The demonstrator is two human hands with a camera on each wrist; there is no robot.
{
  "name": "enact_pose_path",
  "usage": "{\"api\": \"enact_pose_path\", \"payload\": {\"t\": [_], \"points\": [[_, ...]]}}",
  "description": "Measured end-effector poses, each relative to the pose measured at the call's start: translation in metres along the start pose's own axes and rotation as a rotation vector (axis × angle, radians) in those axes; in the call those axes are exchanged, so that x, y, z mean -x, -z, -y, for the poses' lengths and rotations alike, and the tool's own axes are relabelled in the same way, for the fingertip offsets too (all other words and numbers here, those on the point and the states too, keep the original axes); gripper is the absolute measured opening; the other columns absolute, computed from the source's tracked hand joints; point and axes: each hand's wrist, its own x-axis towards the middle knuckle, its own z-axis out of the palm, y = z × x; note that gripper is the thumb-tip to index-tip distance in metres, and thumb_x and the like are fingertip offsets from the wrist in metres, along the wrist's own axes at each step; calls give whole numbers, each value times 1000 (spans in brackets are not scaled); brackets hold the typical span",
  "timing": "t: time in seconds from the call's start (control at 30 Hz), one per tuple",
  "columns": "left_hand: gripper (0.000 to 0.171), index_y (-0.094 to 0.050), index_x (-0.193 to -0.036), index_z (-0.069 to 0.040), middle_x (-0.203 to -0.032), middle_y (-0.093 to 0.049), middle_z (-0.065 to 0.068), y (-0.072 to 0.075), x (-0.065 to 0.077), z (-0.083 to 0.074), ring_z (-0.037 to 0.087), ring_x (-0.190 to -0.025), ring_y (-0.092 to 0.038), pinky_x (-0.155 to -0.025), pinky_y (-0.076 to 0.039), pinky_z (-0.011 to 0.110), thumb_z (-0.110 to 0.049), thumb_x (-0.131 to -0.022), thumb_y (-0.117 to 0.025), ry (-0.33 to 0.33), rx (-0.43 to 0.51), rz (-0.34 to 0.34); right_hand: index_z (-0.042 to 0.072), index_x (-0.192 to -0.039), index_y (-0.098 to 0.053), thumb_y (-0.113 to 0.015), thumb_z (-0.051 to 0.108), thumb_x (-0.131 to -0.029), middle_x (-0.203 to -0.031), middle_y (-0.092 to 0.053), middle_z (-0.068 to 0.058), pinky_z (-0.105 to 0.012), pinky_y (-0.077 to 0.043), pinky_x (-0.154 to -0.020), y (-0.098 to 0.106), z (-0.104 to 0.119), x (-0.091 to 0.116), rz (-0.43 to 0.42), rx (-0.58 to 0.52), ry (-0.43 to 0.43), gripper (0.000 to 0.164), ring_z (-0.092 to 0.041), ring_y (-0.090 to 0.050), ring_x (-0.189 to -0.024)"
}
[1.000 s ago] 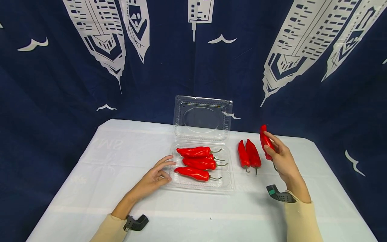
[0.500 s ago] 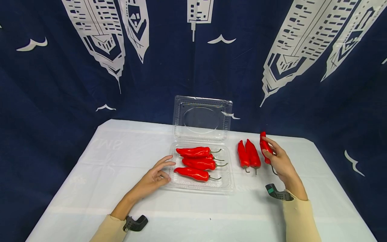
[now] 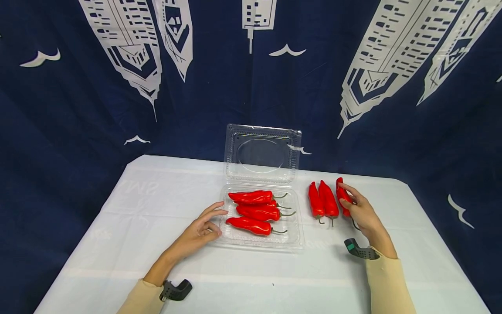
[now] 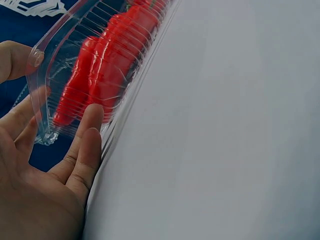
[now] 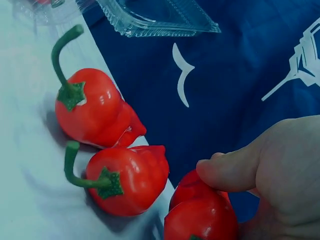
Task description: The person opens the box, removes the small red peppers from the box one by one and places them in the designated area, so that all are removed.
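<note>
In the head view my right hand [image 3: 365, 213] grips a long red chili pepper [image 3: 340, 191], stem toward me, low at the table's right side. The right wrist view shows the thumb [image 5: 230, 170] against this chili pepper [image 5: 202, 220]. Left of it two more chili peppers [image 3: 315, 201] lie side by side on the table. A clear plastic clamshell box [image 3: 292, 240] stands with its lid [image 3: 260, 155] up and several chili peppers [image 3: 252, 226] inside. My left hand [image 3: 196, 233] rests its fingertips at the box's left edge; in the left wrist view the fingers [image 4: 90, 145] lie against the ribbed wall.
A white cloth [image 3: 235, 283] covers the table. Behind it hangs a dark blue curtain [image 3: 219, 96] with white building and bird prints. The raised lid stands at the table's back edge. Each wrist wears a black device [image 3: 176, 289].
My right hand has lowered the chili pepper toward the table beside the two others, moving slightly left. The left hand and the box have stayed put.
</note>
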Motion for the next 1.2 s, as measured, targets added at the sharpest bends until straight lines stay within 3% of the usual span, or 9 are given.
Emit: {"api": "enact_pose_path", "payload": {"t": [0.23,0.47,0.93,1.0,1.1,1.2], "points": [[55,-46,-149,-11,-167,-19,-1,0,0,0,28,-101,-65,-82,-55,24,-10,-97,-64,7,-7,-5,19,-161,-19,-47,12,-105,-160,-16,-31,-53,-37,-112,-2,-10,-6,-17,6,-34,63,-44,-25,-139],[55,-47,-148,-11,-166,-19,-1,0,-1,-1,28,-101,-65,-81,-55,23,-11,-97,-65,7,-9,-6,12,-160,-21,-44,6,-104,-164,-12,-27,-59,-24,-120,-5,-14,-9,-1,-31,-9,61,-44,-19,-147],[55,-46,-149,-10,-166,-18,-1,-1,0,1,33,-102,-65,-82,-55,24,-9,-97,-64,3,-9,-4,11,-161,-19,-43,8,-105,-165,-11,-26,-58,-28,-118,-6,-14,-7,2,-4,-9,61,-45,-21,-147],[55,-46,-149,-10,-166,-19,-2,-1,0,1,33,-102,-65,-82,-55,24,-10,-97,-64,5,-11,-7,11,-161,-19,-43,8,-105,-165,-13,-25,-52,-36,-116,-6,-14,-7,-2,17,-9,61,-44,-25,-146],[54,-47,-148,-11,-166,-19,-3,-1,0,0,31,-101,-65,-82,-55,24,-10,-97,-64,6,-13,-9,11,-161,-18,-43,9,-105,-164,-15,-26,-29,-48,-102,-6,-13,-7,-6,39,-12,60,-43,-29,-143],[54,-47,-148,-11,-166,-20,-4,-1,0,0,30,-101,-65,-82,-55,24,-11,-97,-65,7,-12,-10,11,-160,-19,-43,9,-105,-163,-15,-27,-12,-46,-84,-5,-12,-6,-12,43,-14,60,-43,-32,-141]]}}
